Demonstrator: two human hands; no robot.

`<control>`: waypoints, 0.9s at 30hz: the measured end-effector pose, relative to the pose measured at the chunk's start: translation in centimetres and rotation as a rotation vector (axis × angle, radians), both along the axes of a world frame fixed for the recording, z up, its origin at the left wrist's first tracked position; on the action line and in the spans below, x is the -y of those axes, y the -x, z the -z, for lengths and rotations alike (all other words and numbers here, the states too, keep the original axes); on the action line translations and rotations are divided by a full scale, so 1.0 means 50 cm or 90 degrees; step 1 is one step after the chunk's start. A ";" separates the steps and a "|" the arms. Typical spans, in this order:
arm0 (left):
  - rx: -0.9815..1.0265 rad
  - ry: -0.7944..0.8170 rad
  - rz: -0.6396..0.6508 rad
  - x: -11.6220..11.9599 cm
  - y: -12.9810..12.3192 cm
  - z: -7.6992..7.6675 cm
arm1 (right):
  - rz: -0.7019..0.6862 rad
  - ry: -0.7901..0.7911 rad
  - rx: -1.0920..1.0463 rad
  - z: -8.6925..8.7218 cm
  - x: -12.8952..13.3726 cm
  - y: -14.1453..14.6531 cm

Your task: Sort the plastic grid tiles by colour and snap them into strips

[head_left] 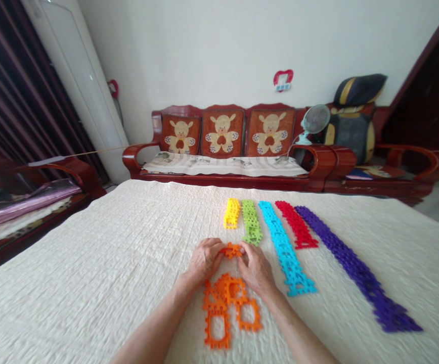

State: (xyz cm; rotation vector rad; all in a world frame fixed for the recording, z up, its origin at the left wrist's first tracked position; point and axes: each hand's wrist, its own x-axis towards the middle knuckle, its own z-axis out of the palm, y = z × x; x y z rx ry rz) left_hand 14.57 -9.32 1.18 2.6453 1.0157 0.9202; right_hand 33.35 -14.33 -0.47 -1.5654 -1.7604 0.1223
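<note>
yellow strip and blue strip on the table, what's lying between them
The green strip lies between the yellow strip and the blue strip, as the head view shows.

Block rows, left to right: yellow row; lime-green row; sky-blue row; red row; deep purple row. Near: orange pieces. Cloth: off-white, with a fine crinkled pattern. Far: sofa, glossy red-brown; three cushions, rust-brown, each with a cream bear figure, dark-dotted white paws and a brown heart; seat cover, white with a grey print; fan, pale turquoise around a grey grille. Far right: padded seat, black with tan panels. Wall: plain white; wall frame: red, pale blue below. Left: curtain, dark purple with lengthwise bands; plastic pack, lilac-pink.
</note>
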 end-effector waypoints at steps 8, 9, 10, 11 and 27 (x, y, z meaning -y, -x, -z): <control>0.064 0.005 0.000 -0.004 -0.003 0.008 | -0.012 -0.021 -0.019 -0.004 0.002 0.002; 0.067 0.005 -0.001 -0.004 -0.003 0.009 | -0.016 -0.022 -0.026 -0.005 0.002 0.002; 0.073 0.004 -0.002 -0.004 -0.004 0.009 | -0.023 -0.027 -0.037 -0.007 0.003 0.003; 0.087 0.002 -0.004 -0.003 -0.004 0.008 | -0.030 -0.037 -0.054 -0.009 0.003 0.003; 0.138 -0.081 0.043 0.042 -0.029 -0.032 | -0.060 0.042 -0.567 -0.064 0.004 0.040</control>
